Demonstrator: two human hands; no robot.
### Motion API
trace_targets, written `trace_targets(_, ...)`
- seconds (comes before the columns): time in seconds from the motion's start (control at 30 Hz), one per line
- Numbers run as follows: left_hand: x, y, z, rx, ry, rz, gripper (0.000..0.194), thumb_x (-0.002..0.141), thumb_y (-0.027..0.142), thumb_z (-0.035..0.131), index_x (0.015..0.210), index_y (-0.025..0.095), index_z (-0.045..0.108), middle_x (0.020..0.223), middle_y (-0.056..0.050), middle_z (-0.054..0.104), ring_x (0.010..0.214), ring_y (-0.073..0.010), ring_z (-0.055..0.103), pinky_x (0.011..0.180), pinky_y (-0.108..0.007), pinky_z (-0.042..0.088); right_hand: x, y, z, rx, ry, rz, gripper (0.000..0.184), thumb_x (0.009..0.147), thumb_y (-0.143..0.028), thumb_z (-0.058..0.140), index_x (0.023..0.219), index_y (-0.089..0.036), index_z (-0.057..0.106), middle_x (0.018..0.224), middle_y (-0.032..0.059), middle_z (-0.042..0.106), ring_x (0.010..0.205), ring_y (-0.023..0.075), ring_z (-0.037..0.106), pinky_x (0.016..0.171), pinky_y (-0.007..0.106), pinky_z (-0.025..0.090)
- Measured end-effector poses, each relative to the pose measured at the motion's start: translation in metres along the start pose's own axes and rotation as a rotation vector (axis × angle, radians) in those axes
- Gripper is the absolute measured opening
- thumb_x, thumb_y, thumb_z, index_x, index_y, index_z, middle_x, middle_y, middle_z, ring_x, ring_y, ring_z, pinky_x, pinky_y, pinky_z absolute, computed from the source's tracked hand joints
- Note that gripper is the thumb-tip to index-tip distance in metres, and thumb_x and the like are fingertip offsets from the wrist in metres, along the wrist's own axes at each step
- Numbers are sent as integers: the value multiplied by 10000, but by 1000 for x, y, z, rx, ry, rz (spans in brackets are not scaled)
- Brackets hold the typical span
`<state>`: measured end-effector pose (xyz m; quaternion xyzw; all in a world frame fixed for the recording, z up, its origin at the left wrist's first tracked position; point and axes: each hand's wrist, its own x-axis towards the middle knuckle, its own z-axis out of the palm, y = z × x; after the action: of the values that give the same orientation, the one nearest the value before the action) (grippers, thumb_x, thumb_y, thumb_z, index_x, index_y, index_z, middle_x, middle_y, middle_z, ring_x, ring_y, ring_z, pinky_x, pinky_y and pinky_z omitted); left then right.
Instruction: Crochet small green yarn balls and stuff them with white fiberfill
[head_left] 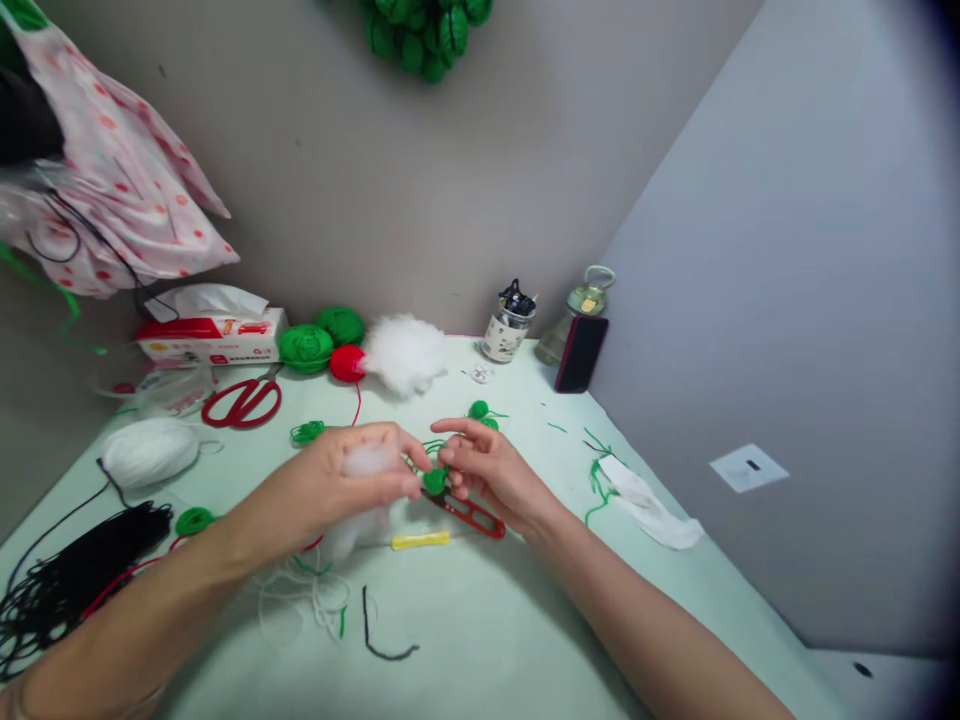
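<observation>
Above the middle of the table, my left hand point(337, 475) is closed on a tuft of white fibre stuffing point(371, 458), its thumb and fingertips pointing toward my right hand. My right hand point(491, 470) pinches a small green crocheted piece point(434, 482) between thumb and fingers, its index finger stretched out. Both sets of fingertips are close to the piece; whether the left ones touch it I cannot tell. Just below lie a red slotted tool point(476, 515), partly covered, and a crochet hook with a yellow handle point(420, 541). More small green balls point(478, 409) sit behind the hands.
Along the wall stand a tissue box point(217, 338), green yarn balls point(306, 348), red yarn point(346, 363), a stuffing pile point(405, 355), a pen jar point(507, 332) and a phone point(582, 354). Red-handled scissors point(241, 402), white yarn point(150, 450) and black yarn point(90, 575) lie left.
</observation>
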<state>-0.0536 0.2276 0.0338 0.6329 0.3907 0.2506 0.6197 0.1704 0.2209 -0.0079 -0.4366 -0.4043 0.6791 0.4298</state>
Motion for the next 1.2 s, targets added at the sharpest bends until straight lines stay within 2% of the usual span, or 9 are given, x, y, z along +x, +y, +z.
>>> trace_targets(0.13,6,-8,17,199,103,31,205,801,423,727,822,261,604,751,33,602,657,-178,504,599,-289,385,-1,-4,7,322,95,71,359,707,-175,856,1030,-145,701,742,-23,654,530,44,541,498,156,467)
trace_targets(0.33,14,-29,27,343,221,291,184,831,276,712,985,311,618,1040,-5,669,1005,-242,631,906,-371,462,-10,1,20,427,66,124,387,706,-192,872,1057,-148,714,732,-19,637,558,47,559,561,142,522)
trace_targets(0.43,13,-28,24,370,204,303,158,876,279,673,1028,302,635,1048,-17,677,1008,-235,647,914,-370,476,-11,-4,17,243,79,68,374,754,-305,850,1080,-186,712,705,-27,595,527,71,501,510,192,473)
trace_targets(0.57,7,-16,22,398,167,260,202,884,320,671,1083,287,673,1089,-42,697,1038,-251,654,948,-392,477,-14,-20,9,-209,284,-351,354,803,-436,805,1113,-295,710,1003,51,670,826,186,622,750,321,544)
trace_targets(0.7,-1,-3,22,400,43,257,206,867,279,664,1056,348,709,1094,-34,720,1003,-254,667,917,-392,492,-24,-20,14,-351,13,-343,563,842,-491,767,1366,-389,587,1342,82,615,1256,265,572,1042,411,476)
trace_targets(0.8,-6,4,18,368,57,284,224,882,242,631,1055,352,721,1082,-9,723,1009,-229,669,920,-359,495,-28,-12,21,-359,-215,-176,479,897,-548,684,1318,-333,609,1056,54,671,837,187,641,748,327,519)
trace_targets(0.93,-5,7,7,377,134,246,221,876,269,640,1081,298,718,1100,-8,740,1056,-231,665,957,-345,479,-23,-9,20,-503,-227,-146,424,938,-606,582,780,-218,644,587,-38,446,526,119,385,521,272,316)
trace_targets(1.13,2,3,7,342,143,157,232,869,298,631,1081,240,706,1024,-3,750,910,-215,665,825,-310,488,-22,-23,16,-340,9,-401,378,907,-514,659,681,-211,647,943,63,650,790,175,581,717,305,451)
trace_targets(1.2,3,2,10,335,116,138,238,885,291,619,1098,230,707,1048,-5,748,911,-208,655,801,-293,475,-24,-28,17,-149,4,-338,338,923,-500,629,747,-211,638,918,40,669,635,128,548,619,284,433)
